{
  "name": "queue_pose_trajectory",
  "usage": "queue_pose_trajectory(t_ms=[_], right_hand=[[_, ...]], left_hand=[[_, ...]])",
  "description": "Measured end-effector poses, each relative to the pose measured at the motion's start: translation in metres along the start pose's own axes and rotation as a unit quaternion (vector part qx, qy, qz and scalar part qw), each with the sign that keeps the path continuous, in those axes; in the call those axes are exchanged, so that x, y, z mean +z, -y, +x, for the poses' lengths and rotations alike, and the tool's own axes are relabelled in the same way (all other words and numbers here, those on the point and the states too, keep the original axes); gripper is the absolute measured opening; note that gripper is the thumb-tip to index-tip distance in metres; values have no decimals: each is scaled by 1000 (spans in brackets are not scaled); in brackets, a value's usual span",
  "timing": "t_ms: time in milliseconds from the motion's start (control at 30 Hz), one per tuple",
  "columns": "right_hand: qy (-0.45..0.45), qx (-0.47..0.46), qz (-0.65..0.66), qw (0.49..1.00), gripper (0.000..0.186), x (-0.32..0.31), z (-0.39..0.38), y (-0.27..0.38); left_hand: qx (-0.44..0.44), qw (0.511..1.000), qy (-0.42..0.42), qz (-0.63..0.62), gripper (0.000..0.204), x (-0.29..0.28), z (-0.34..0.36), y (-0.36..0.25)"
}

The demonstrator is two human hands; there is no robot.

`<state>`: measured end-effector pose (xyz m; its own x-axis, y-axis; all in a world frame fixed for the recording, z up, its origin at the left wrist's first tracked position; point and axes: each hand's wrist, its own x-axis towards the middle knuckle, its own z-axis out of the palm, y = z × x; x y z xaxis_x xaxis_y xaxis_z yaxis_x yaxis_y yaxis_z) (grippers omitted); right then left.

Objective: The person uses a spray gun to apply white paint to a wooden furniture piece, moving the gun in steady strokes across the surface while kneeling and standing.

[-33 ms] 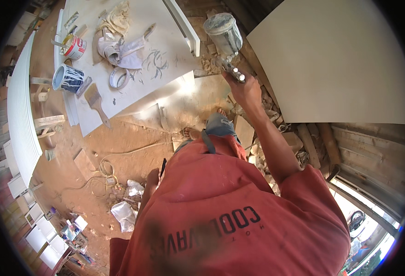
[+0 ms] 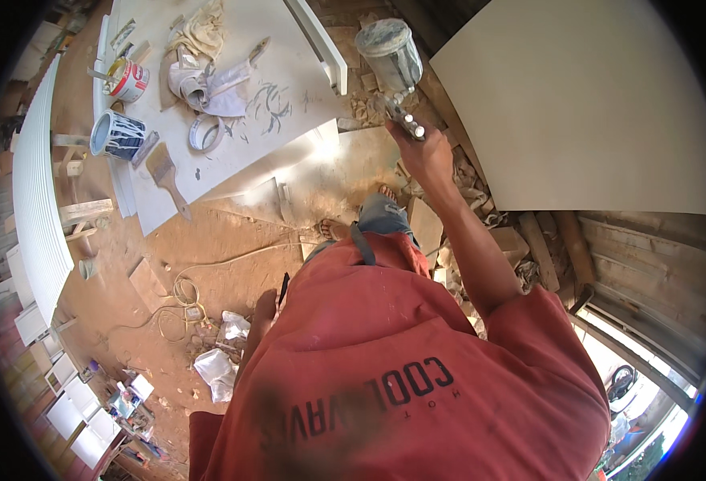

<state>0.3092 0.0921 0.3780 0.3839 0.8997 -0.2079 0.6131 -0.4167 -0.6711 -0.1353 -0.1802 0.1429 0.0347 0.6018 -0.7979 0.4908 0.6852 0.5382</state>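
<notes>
Jutting from the closed right hand (image 2: 427, 159): spray gun (image 2: 403, 119); grip of left hand (image 2: 266, 306) unclear.

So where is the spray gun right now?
In the head view, the spray gun is in the right hand, upper middle, between the white worktop at left and the large pale panel at right.

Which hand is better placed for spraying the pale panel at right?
Right, I'd judge: the right hand holds the spray gun, nearer the panel; the left hand is low, partly hidden.
</notes>
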Motion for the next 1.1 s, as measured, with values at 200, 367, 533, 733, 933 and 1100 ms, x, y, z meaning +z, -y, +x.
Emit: queue_pose_trajectory(t_ms=[200,367,533,733,933,1100], right_hand=[[-79,-25,79,993,45,43,12,-13],[-74,11,75,994,48,72,16,-53],[-84,67,6,994,47,64,-16,-79],[-63,13,137,988,41,61,-58,-131],[19,9,139,990,31,66,-98,-200],[123,-1,188,974,28,54,-132,-184]], left_hand=[[66,996,-33,47,43,-3,7,18],[15,986,-1,168,43,9,-1,11],[18,990,9,136,48,34,-17,40],[-57,996,-30,67,57,66,-21,68],[-31,998,-42,30,54,100,-31,69],[-68,995,-67,32,52,152,-46,116]])
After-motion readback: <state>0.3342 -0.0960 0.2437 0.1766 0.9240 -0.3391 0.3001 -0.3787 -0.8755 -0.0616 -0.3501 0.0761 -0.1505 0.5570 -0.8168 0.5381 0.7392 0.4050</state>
